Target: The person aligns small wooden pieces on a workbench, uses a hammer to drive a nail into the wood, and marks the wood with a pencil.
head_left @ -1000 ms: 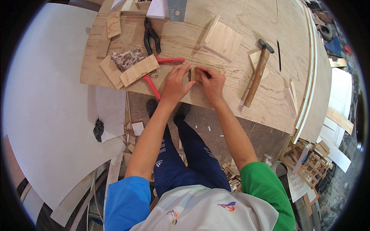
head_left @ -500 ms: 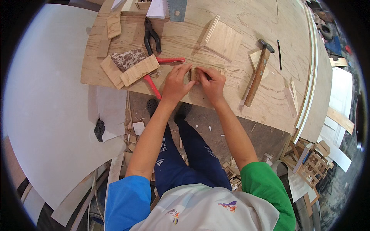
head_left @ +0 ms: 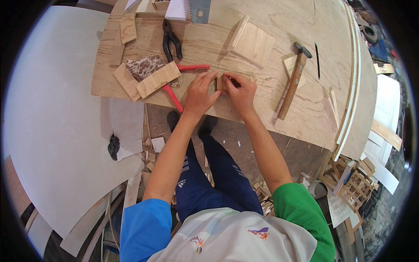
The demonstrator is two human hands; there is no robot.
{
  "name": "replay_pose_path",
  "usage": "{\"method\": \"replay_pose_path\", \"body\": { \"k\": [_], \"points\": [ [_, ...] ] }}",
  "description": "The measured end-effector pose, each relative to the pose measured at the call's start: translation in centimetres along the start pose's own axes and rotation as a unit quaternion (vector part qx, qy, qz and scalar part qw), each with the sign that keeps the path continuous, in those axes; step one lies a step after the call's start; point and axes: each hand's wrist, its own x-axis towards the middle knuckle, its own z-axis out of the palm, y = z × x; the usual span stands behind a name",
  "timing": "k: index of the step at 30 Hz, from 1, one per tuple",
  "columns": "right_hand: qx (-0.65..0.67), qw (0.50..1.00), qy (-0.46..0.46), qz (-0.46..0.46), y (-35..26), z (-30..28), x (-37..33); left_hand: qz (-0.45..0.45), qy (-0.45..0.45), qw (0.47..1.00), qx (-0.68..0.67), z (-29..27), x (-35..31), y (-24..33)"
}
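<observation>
Near the front edge of the plywood table my two hands meet around a small wooden block (head_left: 219,83). My left hand (head_left: 200,94) closes on its left side, thumb and fingertips against it. On the other side my right hand (head_left: 240,91) is closed in a pinch, its fingertips against the block; whether they also hold something tiny is hidden. Just left of my left hand lie red-handled pliers (head_left: 192,67), partly beneath a thin wooden board (head_left: 158,80). A speckled brown-and-white packet (head_left: 144,67) sits behind that board.
Black-handled pliers (head_left: 171,40) lie at the far left of the plywood table (head_left: 279,30). A joined wooden corner piece (head_left: 252,43) stands beyond my hands. To the right are a hammer (head_left: 292,81) and a black pencil (head_left: 317,61). A saw blade (head_left: 200,11) rests at the back edge.
Both hands stay at the same spot around the block. My right fingers have shifted very slightly; the rest of the table looks unchanged.
</observation>
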Motion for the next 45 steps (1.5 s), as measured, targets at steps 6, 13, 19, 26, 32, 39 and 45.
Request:
{"method": "replay_pose_path", "body": {
  "k": [6,13,19,26,32,39,45],
  "points": [
    [-0.026,0.998,-0.006,-0.050,0.4,-0.2,-0.2,0.011,0.007,1.000,-0.002,-0.1,0.1,0.2],
    [-0.033,0.996,0.004,-0.087,0.7,-0.2,-0.3,0.006,0.042,0.999,-0.010,0.3,0.8,0.7],
    [-0.037,0.997,0.001,-0.063,0.9,-0.1,-0.4,-0.023,0.079,0.996,-0.041,1.0,0.9,0.6],
    [0.026,0.999,0.027,0.003,0.4,0.4,-0.4,-0.037,0.072,0.997,-0.014,0.7,1.0,1.1],
    [0.006,0.999,0.030,-0.014,0.6,0.5,-0.3,-0.043,0.076,0.996,-0.027,0.7,1.0,1.3],
    [-0.033,0.998,0.035,-0.050,0.1,0.5,-0.2,-0.033,0.084,0.995,-0.033,0.8,1.0,1.1],
    [-0.045,0.995,0.031,-0.082,0.6,0.4,-0.3,-0.027,0.093,0.994,-0.042,1.2,0.9,0.8]
  ]
}}
